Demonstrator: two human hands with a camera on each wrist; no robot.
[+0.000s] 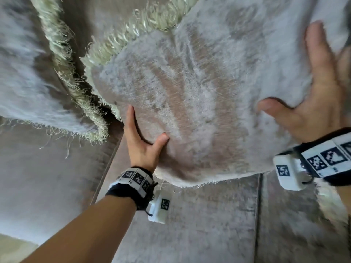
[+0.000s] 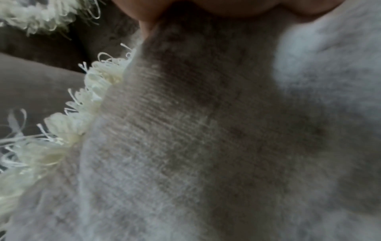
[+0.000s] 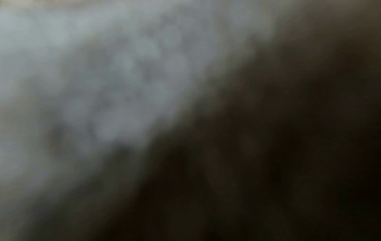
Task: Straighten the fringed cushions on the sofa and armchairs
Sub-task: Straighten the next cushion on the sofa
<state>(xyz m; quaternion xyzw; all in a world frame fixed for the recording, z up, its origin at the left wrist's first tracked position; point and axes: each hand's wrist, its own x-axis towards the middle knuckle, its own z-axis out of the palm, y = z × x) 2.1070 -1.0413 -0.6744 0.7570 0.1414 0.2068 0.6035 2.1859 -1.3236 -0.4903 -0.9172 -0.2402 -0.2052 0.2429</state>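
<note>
A large grey-and-beige cushion (image 1: 199, 88) with a cream fringe (image 1: 121, 40) leans against the sofa back. My left hand (image 1: 141, 133) lies flat along its lower left side, fingers straight, thumb pressed into the fabric. My right hand (image 1: 311, 92) presses flat on the cushion's right part with fingers spread. In the left wrist view the cushion (image 2: 206, 138) fills the frame and its fringe (image 2: 82, 114) runs down the left. The right wrist view shows only blurred grey fabric (image 3: 103, 73). A second fringed cushion (image 1: 24, 73) stands at the left.
The brown velvet sofa seat (image 1: 199, 221) lies below the cushion, with a seam (image 1: 259, 215) between two seat pads. The sofa's arm (image 1: 47, 177) rises at the left. More cream fringe (image 1: 330, 204) shows at the right edge.
</note>
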